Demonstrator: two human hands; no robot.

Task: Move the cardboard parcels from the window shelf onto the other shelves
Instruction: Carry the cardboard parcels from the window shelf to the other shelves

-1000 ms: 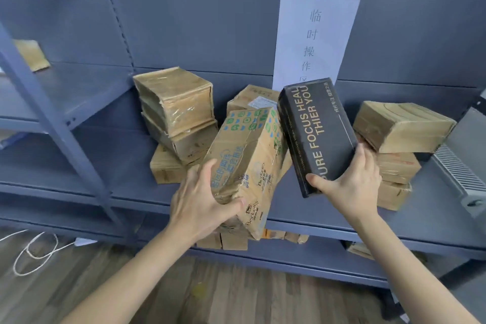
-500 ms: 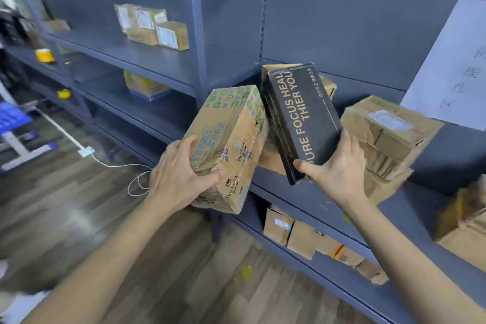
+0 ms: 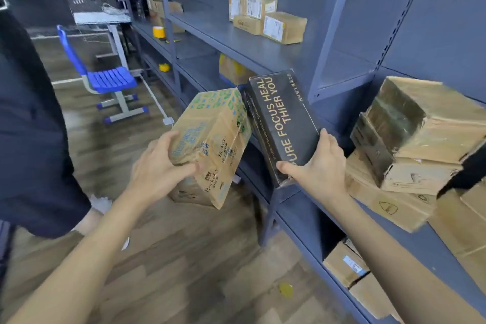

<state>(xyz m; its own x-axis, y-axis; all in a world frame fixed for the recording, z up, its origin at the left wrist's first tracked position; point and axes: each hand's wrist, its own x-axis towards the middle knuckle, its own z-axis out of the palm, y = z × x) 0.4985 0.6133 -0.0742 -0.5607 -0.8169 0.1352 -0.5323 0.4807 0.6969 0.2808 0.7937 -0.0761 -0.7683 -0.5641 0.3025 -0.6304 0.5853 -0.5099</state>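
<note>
Gripping parcels (image 3: pixel 210 144) beside shelf edge (image 3: pixel 286 189) (floorward room)

Grey-blue metal shelving (image 3: pixel 339 34), wood-plank floor (image 3: pixel 184 258), 1 blue chair (image 3: pixel 105 79).

Grey-blue metal shelving (image 3: pixel 302 208) runs along the wall. Beside its near upright (image 3: pixel 339 21), on the right, a tilted stack of taped cardboard parcels (image 3: pixel 410 144) sits on the middle shelf, more boxes (image 3: pixel 344 263) on the shelf below. Left of the upright, the upper shelf carries labelled cartons (image 3: pixel 265 18); farther off lies a yellow tape roll (image 3: pixel 159 31).
</note>
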